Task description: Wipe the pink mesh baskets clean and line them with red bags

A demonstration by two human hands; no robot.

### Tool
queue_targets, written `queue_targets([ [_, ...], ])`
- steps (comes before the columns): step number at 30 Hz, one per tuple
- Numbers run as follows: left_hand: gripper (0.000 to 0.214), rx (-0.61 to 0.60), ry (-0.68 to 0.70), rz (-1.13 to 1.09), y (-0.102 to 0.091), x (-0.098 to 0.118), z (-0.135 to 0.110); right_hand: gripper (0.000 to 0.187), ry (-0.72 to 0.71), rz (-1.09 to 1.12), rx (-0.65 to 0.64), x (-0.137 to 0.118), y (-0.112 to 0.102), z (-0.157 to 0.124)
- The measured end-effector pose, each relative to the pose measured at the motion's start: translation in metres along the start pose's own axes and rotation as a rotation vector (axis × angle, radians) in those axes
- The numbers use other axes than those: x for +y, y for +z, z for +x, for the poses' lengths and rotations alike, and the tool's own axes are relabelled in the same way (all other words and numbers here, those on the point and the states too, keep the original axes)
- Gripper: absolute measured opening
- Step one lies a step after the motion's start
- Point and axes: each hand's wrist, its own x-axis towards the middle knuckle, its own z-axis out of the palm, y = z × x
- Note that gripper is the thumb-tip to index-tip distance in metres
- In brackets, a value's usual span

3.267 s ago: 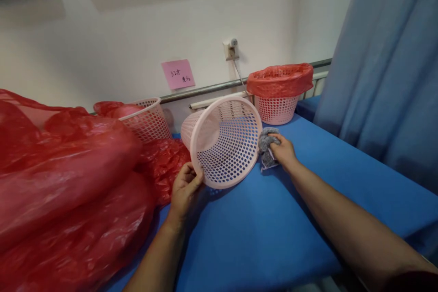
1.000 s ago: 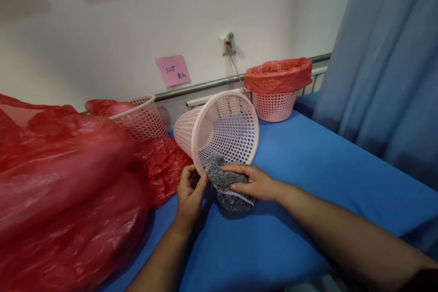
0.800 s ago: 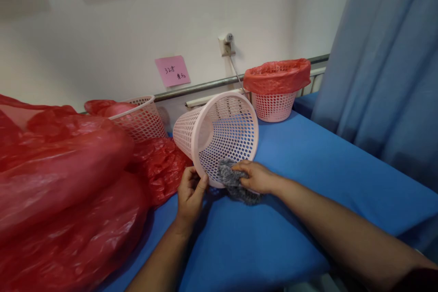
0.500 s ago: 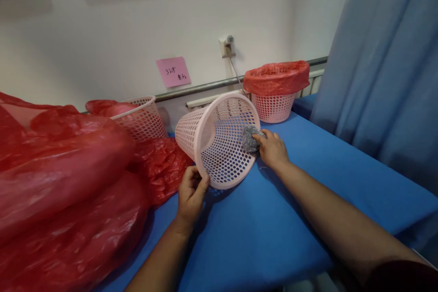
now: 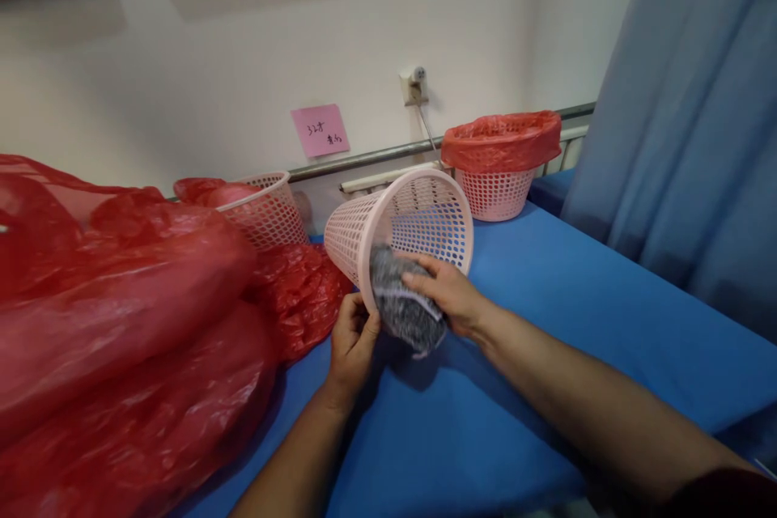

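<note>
A pale pink perforated plastic basket (image 5: 350, 236) lies tilted on its side, its round mouth turned towards me and to the right. My left hand (image 5: 354, 340) grips the lower left of its rim, thumb on the near side. In my right hand (image 5: 446, 291) is a grey cloth (image 5: 408, 312) with a light edge, bunched and slightly blurred. The cloth lies against the rim's lower left part, close to my left fingers, and hides that stretch of the rim and some of the basket's inside.
Large red plastic bags (image 5: 133, 356) heap up on the left of the blue-covered table (image 5: 546, 372). Behind them stands another pink basket (image 5: 276, 210). A basket lined with a red bag (image 5: 501, 142) is at the back right. A blue curtain (image 5: 685, 121) hangs on the right.
My right hand has moved the cloth from the right side of the basket's mouth to the lower left rim. My left hand keeps its hold, and the view has shifted slightly.
</note>
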Motion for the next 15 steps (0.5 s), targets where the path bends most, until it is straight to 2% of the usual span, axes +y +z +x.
queue_targets([
  [3,0.035,-0.040,-0.027,-0.015,0.001,0.001,-0.002,0.047,-0.117,0.221,0.142,-0.025,0.009,0.022],
  [5,0.035,-0.057,-0.034,-0.031,0.002,0.000,-0.002,0.045,-0.194,0.254,0.221,-0.031,0.018,0.031],
  [8,0.035,-0.059,-0.015,-0.040,0.001,0.000,-0.001,0.032,-0.153,0.116,0.183,-0.025,0.032,0.032],
  [10,0.035,-0.057,-0.006,-0.032,0.001,0.002,-0.001,0.028,-0.132,-0.016,0.167,-0.024,0.035,0.033],
  [12,0.034,-0.041,-0.010,-0.027,0.002,0.004,-0.002,0.029,-0.272,-0.169,0.306,-0.031,0.024,0.040],
  [15,0.031,-0.013,-0.018,-0.020,0.003,0.008,-0.005,0.026,-0.623,-0.556,0.644,-0.052,-0.016,0.056],
])
